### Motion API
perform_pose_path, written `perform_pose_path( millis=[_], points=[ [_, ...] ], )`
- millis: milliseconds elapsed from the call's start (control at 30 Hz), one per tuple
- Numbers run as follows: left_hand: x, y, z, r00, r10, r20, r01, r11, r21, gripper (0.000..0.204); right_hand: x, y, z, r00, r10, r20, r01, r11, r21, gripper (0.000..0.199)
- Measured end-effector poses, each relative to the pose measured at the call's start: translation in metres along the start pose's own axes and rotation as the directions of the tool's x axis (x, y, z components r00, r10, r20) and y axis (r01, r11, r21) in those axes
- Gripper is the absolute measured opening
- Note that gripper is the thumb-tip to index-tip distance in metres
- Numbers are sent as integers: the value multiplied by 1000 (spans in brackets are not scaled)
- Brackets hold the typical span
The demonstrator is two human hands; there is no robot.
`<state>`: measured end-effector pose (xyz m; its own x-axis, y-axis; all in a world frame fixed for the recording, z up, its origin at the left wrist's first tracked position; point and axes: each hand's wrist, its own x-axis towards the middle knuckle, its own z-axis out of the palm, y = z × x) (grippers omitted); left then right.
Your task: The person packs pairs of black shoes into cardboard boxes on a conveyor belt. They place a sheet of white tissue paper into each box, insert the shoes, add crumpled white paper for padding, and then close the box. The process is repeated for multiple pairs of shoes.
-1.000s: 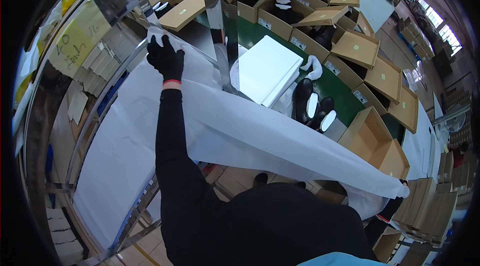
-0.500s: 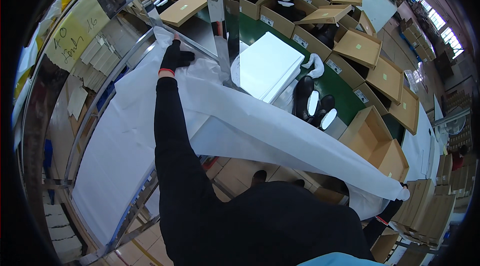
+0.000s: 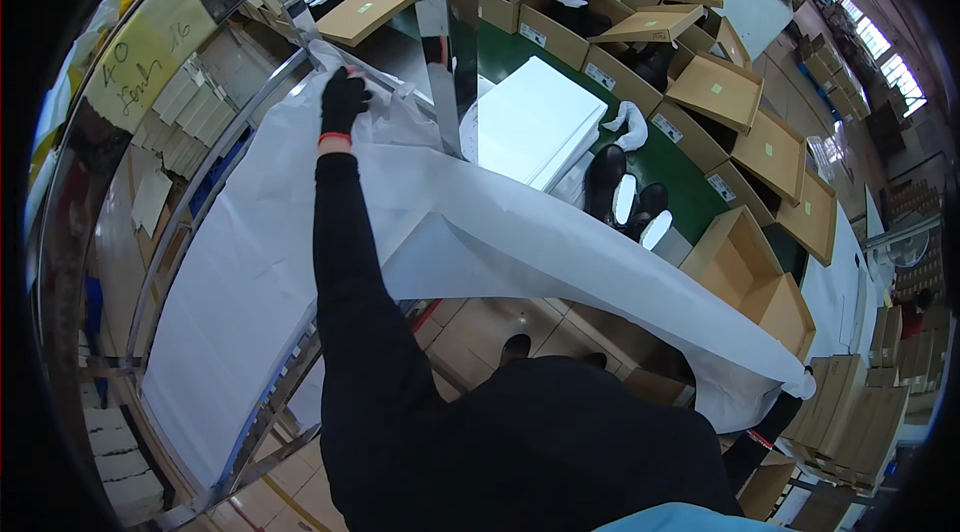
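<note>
- The left hand (image 3: 343,104), in a black glove with bare fingertips, is curled over the upper part of a large white sheet (image 3: 540,222), near the metal post (image 3: 459,52); whether the fingers pinch the sheet or only press on it, I cannot tell.
- The right hand (image 3: 789,404) is well apart from it, at the far right, and looks clamped on a gathered end of the same sheet.
- The sheet stretches between the two hands, across the front of the person's body; the wide hold probably keeps the long span lifted, though its lower edge sags in a curve over the tiled floor (image 3: 470,332).
- More white sheeting lies over the metal rack (image 3: 170,307) at left, which likely bears much of the weight; I cannot tell whether it is all one piece.
- Behind the sheet, a flat stack of white paper (image 3: 535,122) rests on the green worktop (image 3: 676,182) beside the post, perhaps so that it stays within reach.
- A pair of black shoes (image 3: 605,175) stands beside the stack, white material showing at their openings, presumably stuffing that keeps their shape.
- A brown carton (image 3: 725,250) gapes near the shoes, and a row of boxes (image 3: 555,37) with lids tipped back leaves the black footwear inside some of them exposed, probably for easy access.
</note>
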<state>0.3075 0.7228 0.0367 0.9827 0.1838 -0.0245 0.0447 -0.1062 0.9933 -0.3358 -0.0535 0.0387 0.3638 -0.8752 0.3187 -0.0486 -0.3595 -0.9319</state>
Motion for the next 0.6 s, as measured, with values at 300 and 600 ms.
perform_pose_path(
  millis=[300, 600],
  points=[
    [-30, 15, -11, 987, 130, 91, -125, 283, 951, 42, -3, 2, 5, 999, -37, 13, 37, 999, 9, 31],
    [-6, -7, -3, 994, -104, 18, 104, 994, -26, 26, 2, 10, -22, 993, -69, 96, 80, 990, -118, 40]
  ],
)
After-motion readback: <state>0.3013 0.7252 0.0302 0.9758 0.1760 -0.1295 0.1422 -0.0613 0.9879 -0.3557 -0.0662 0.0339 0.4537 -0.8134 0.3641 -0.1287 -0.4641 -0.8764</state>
